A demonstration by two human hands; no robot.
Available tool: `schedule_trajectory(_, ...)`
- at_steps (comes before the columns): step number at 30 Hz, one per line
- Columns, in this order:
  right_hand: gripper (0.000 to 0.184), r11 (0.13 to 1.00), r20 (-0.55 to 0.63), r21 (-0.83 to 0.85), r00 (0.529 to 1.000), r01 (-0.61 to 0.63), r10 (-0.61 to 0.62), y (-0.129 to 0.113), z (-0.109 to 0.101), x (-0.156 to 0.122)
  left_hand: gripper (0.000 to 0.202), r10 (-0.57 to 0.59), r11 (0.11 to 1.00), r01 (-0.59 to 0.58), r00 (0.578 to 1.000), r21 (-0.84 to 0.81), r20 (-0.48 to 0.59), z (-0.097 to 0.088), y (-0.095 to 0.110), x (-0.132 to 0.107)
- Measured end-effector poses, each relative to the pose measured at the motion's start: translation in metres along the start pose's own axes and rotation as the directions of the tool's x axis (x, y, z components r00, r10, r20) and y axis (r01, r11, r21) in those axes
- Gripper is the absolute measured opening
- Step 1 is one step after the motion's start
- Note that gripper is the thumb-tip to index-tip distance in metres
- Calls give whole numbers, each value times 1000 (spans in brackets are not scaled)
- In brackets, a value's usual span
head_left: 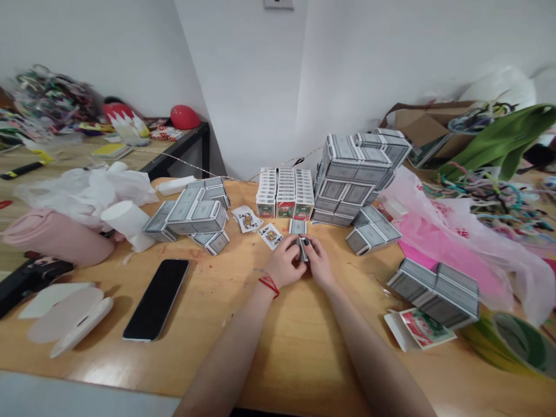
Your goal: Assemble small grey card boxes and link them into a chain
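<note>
- Bundle (pixel 302 250), small, grey-patterned, just below and right of frame centre, between my two hands; mostly covered by fingers, so its full shape cannot be told.
- My left hand (pixel 288 265): fingers curled round the bundle's left side, gripping it. Red string bracelet (pixel 269 285) on that wrist.
- My right hand (pixel 317 260): thumb and fingers pinching the bundle's right side; dark nail on the thumb.
- Just above my fingertips: grey-backed card piece (pixel 297 226), flat on the wooden table (pixel 208 370).
- Up and left of my left hand: two small groups of playing cards face up, one fanned (pixel 247 220), one nearer me (pixel 270 236).
- Behind these, centre: boxed decks (pixel 285 194) in three columns, side by side.
- Right of them, upper right of centre: tall stack of grey blocks (pixel 351 179). Lower right: grey pair (pixel 434 289) resting partly over an opened card box (pixel 428 328); yellow-green tape roll (pixel 512 344) near the corner.
- Left of centre: piled grey blocks (pixel 194 214); below them, black-screened phone (pixel 155 299) lying flat.
- Far left: pink roll (pixel 61 236) beside a white roll (pixel 127 223).
</note>
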State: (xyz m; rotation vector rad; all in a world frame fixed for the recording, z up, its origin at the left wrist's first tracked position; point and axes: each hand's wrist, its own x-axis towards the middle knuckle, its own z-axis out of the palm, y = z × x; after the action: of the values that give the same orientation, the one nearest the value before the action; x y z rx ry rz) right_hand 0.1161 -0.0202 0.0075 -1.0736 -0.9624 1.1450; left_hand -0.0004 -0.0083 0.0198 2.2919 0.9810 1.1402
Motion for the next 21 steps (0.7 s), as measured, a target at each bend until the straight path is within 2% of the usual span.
schedule_trajectory(10, 32, 952, 112, 236, 978, -197, 175, 0, 3, 0, 19, 13, 999, -13, 1000, 37, -18, -1, -6, 1)
schedule_trajectory(16, 33, 880, 201, 305, 928, -364, 314, 0, 3, -1, 14, 32, 997, -30, 999, 66, -29, -1, -6, 2)
schedule_trajectory(18, 32, 883, 200, 296, 928, -363, 314, 0, 3, -1, 11, 31, 997, -30, 999, 73, -25, 0, -6, 2)
schedule_trajectory(21, 31, 921, 150, 253, 952, -297, 266, 2, 3, -1, 8, 33, 997, -32, 999, 75, -15, 1, -8, 2)
